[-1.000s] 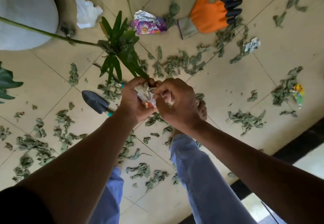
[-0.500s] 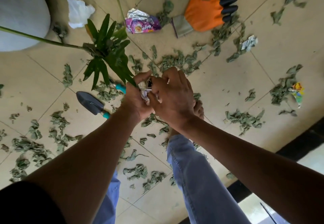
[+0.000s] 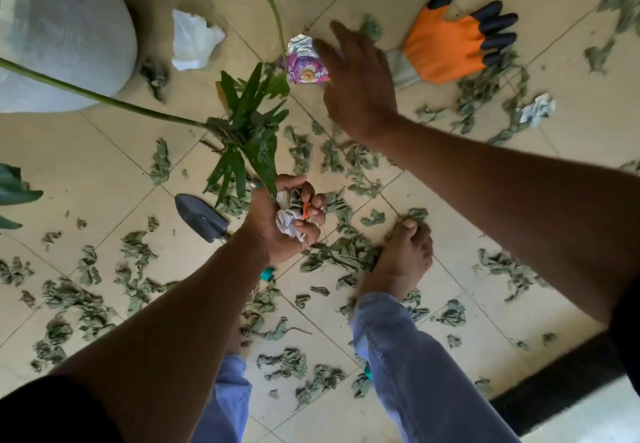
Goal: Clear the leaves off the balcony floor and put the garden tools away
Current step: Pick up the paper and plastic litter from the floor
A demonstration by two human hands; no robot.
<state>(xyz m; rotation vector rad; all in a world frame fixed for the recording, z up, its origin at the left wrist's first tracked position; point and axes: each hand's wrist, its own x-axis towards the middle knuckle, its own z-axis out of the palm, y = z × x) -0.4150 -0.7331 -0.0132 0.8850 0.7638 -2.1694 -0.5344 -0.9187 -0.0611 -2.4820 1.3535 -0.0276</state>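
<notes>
Crumpled paper and foil scraps (image 3: 289, 215) sit bunched in the left hand (image 3: 277, 221), fingers curled tight round them; judged as a carry store, so the other hand is free to gather. Right hand (image 3: 356, 79) is stretched forward over the floor tiles (image 3: 104, 162), fingers straight and spread, holding nothing, hovering at or just touching the purple snack wrapper (image 3: 306, 68); contact cannot be told because of motion blur.

Dried leaves (image 3: 332, 255) lie scattered across most of the floor, uncollected. Trowel (image 3: 202, 217) lies flat on the tiles just left of the left wrist, blade away from the person. Orange glove (image 3: 453, 44) lies flat beyond the wrapper, close to the right hand. White tissue (image 3: 194, 39) lies near the pale planter (image 3: 59, 34). A live plant stem (image 3: 104, 98) leans across the view above the left hand.

Change from half a second ago: both hands were pressed together on the scrap bundle; now the right one has let go and reached out to the wrapper, while the left keeps the bundle alone. Trowel, glove and leaves have not been disturbed.

Judgement: litter pick-up is in hand first; leaf clearing and tool stowing hardly begun.
</notes>
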